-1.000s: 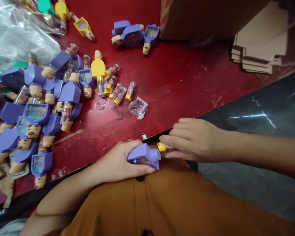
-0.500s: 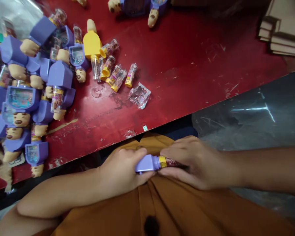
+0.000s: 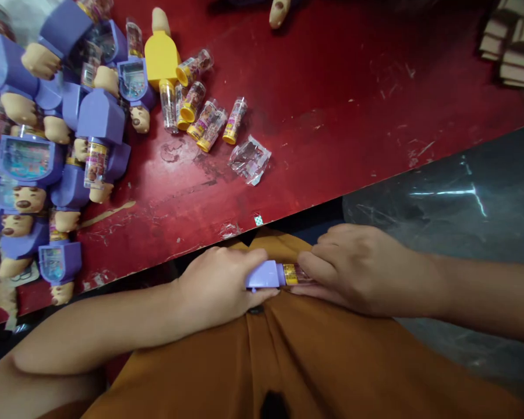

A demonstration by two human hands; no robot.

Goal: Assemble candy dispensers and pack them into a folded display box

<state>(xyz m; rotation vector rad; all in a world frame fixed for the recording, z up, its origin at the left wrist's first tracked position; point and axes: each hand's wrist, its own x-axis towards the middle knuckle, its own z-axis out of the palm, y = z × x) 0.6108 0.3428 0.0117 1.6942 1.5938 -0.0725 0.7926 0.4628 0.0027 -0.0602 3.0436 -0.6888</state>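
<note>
Clamping fingers on a purple toy (image 3: 262, 274), left hand (image 3: 216, 285) meets right hand (image 3: 362, 270) on its illegibly labelled vial (image 3: 297, 273).

Left hand (image 3: 216, 285), right hand (image 3: 362, 270) closed

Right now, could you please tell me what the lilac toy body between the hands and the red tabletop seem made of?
The lilac toy body looks like moulded plastic, smooth and softly sheened. The red tabletop looks glossily painted, scratched and chipped; its base material is unclear.
</note>
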